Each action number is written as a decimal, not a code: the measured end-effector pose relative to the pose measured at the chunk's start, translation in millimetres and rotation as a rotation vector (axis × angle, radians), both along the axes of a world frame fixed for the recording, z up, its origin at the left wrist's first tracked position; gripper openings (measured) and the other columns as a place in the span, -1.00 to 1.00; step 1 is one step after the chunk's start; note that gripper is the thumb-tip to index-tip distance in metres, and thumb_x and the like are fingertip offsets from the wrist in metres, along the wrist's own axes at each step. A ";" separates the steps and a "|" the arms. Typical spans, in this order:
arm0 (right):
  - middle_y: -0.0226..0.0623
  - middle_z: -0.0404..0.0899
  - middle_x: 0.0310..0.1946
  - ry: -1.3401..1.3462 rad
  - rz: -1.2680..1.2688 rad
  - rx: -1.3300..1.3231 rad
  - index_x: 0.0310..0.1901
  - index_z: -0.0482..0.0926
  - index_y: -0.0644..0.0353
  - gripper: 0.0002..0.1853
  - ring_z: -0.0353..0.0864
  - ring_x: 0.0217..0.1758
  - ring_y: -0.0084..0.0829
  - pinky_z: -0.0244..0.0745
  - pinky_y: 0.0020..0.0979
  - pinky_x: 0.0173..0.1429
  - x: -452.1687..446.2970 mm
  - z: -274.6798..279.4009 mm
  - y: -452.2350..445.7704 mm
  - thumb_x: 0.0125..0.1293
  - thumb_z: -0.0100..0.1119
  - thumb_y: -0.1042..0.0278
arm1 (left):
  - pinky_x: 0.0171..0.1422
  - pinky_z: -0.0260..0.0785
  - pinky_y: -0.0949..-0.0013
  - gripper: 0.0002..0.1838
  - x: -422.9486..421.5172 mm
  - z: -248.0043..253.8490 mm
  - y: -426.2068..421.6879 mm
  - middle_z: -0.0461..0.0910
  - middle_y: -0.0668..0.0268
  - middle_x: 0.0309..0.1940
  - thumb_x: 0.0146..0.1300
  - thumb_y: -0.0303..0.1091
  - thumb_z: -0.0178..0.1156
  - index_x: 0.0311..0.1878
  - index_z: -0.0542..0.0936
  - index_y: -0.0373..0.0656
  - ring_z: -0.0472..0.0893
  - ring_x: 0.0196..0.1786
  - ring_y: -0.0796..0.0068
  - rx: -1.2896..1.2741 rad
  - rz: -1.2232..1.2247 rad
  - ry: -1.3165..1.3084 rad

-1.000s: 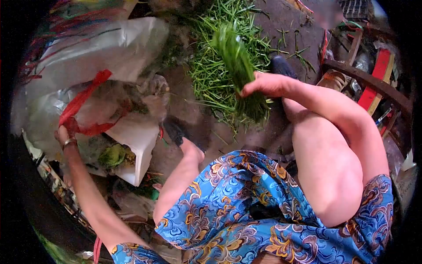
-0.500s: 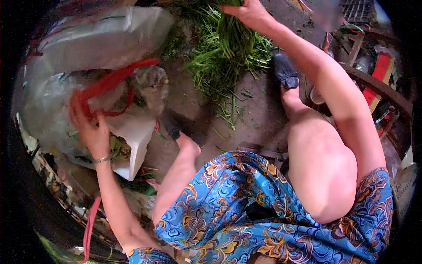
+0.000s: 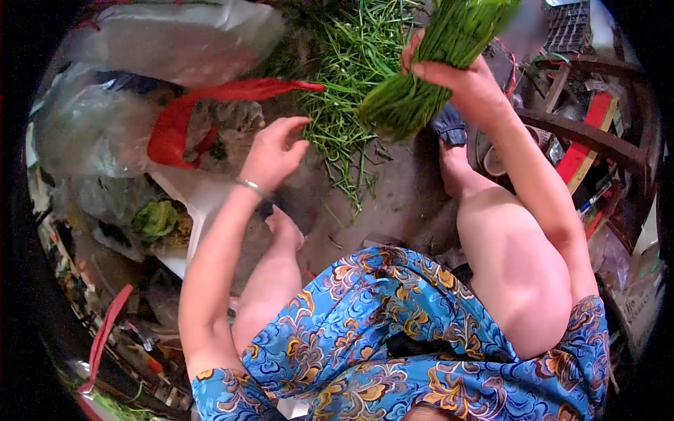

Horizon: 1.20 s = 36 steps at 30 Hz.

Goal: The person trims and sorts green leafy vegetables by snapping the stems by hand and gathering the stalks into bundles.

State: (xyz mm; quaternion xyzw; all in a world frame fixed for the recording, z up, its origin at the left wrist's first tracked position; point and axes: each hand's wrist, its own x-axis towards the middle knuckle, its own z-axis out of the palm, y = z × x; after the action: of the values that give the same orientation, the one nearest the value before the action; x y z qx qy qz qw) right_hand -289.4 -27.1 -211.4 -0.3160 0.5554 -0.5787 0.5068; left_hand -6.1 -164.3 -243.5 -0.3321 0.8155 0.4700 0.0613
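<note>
My right hand (image 3: pixel 467 88) is wrapped round a thick bunch of long green leaves (image 3: pixel 428 77), like chives, raised above the floor. The bunch leans, its upper end cut off by the top of the view. My left hand (image 3: pixel 277 151) holds nothing; its fingers are curved, with the thumb apart from them. Loose green leaves (image 3: pixel 354 77) lie piled on the floor between my two hands. Just above my left hand, a red strap (image 3: pixel 186 116) stretches across the plastic bags.
Clear plastic bags (image 3: pixel 77 126) and a white box (image 3: pixel 189 203) with a wilted leafy vegetable (image 3: pixel 156 219) stand at left. At right are a curved dark frame (image 3: pixel 597 137), a red and yellow bar (image 3: pixel 593 133) and a black crate (image 3: pixel 567 28). My shoe (image 3: pixel 449 125) rests beside the pile.
My right hand has lifted the green bunch off the pile, towards the right. My left hand has let go of the red strap and moved right, towards the pile.
</note>
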 end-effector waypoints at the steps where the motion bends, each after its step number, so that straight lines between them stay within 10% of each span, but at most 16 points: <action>1: -0.43 0.52 -0.31 -0.008 0.001 0.038 -0.17 0.48 0.19 -0.77 0.46 -0.14 -0.52 0.33 -0.41 0.05 -0.3 7.0 1.0 0.13 0.24 0.46 | 0.11 0.39 0.40 -0.51 -18.4 17.5 -3.7 0.57 0.28 0.07 0.09 -0.39 0.29 0.16 0.51 -0.12 0.55 0.08 0.48 0.048 -0.026 -0.052; 8: -0.39 0.61 -0.17 0.067 0.327 -0.028 0.03 0.53 0.20 -0.54 0.51 -0.10 -0.53 0.43 -0.41 0.10 39.6 27.2 9.4 0.04 0.41 0.40 | 0.40 0.16 0.28 -0.04 -42.5 84.8 15.1 0.37 0.15 0.28 -0.17 -0.28 0.52 0.36 0.26 -0.16 0.36 0.32 0.26 0.151 -0.083 0.334; 12: 0.08 0.23 0.23 0.631 0.526 0.047 0.24 0.32 0.14 -0.12 0.11 0.28 0.17 0.02 -0.02 0.41 52.7 -42.1 17.6 -0.17 0.47 0.06 | 0.41 0.13 0.21 -0.01 -36.5 21.9 40.3 0.37 0.11 0.24 -0.27 -0.13 0.57 0.29 0.30 -0.17 0.33 0.31 0.19 0.206 -0.189 0.265; 15: 0.05 0.30 0.16 0.624 0.506 0.059 0.17 0.33 0.23 -0.18 0.17 0.24 0.13 0.08 -0.03 0.36 64.1 -67.3 14.3 -0.18 0.43 0.12 | 0.39 0.15 0.22 -0.12 -31.4 -18.9 49.1 0.45 0.28 0.17 -0.12 0.02 0.50 0.26 0.35 -0.09 0.36 0.25 0.30 0.422 -0.067 0.272; 18: 0.02 0.34 0.12 0.655 0.472 -0.038 0.15 0.34 0.26 -0.20 0.20 0.24 0.06 0.08 -0.04 0.34 61.7 -67.2 13.8 -0.17 0.41 0.11 | 0.40 0.13 0.21 -0.15 -33.4 -16.2 51.9 0.45 0.28 0.17 -0.07 0.09 0.43 0.26 0.35 -0.10 0.36 0.25 0.29 -0.057 -0.197 0.366; 22: -0.08 0.42 0.00 0.688 0.483 -0.106 0.09 0.38 0.23 -0.26 0.30 0.20 -0.11 0.07 -0.09 0.29 63.0 -63.1 13.4 -0.16 0.40 0.10 | 0.47 0.02 0.22 -0.01 -35.5 6.3 52.5 0.30 0.20 0.31 -0.13 -0.05 0.51 0.35 0.22 -0.16 0.24 0.36 0.34 0.716 0.158 0.227; 30: -0.08 0.49 -0.07 0.607 0.653 -0.046 0.04 0.45 0.19 -0.38 0.35 0.16 -0.12 0.09 -0.10 0.26 71.1 -54.0 8.2 -0.14 0.35 0.20 | 0.51 -0.07 0.10 0.23 -53.5 22.8 44.7 0.11 0.03 0.41 -0.26 0.26 0.44 0.39 0.12 -0.29 0.08 0.46 0.02 -0.384 -0.352 0.363; 33: -0.09 0.51 -0.09 0.670 0.646 -0.202 0.03 0.48 0.13 -0.51 0.37 0.14 -0.14 0.12 -0.11 0.22 81.8 -60.2 6.1 0.04 0.24 0.15 | 0.47 -0.03 0.04 0.07 -58.5 22.8 50.4 0.24 0.02 0.34 -0.19 0.26 0.40 0.33 0.28 -0.23 0.15 0.43 -0.02 -0.287 -0.312 0.378; 36: -0.05 0.46 0.07 0.649 0.888 -0.136 0.19 0.41 0.04 -0.36 0.33 0.18 -0.12 0.14 -0.14 0.25 85.0 -65.6 -2.1 0.08 0.27 -0.03 | 0.49 -0.17 0.03 -0.51 -60.2 12.0 53.4 0.26 0.16 0.35 0.20 -0.14 0.24 0.20 0.49 0.00 0.10 0.45 0.02 -0.198 -0.307 0.460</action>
State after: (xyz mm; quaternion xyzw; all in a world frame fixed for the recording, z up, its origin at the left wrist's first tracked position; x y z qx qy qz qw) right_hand -204.5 -29.2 -277.0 -0.7139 0.4577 -0.2168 0.4836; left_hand -66.3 -110.9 -231.5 -0.0942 0.8905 0.4365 -0.0874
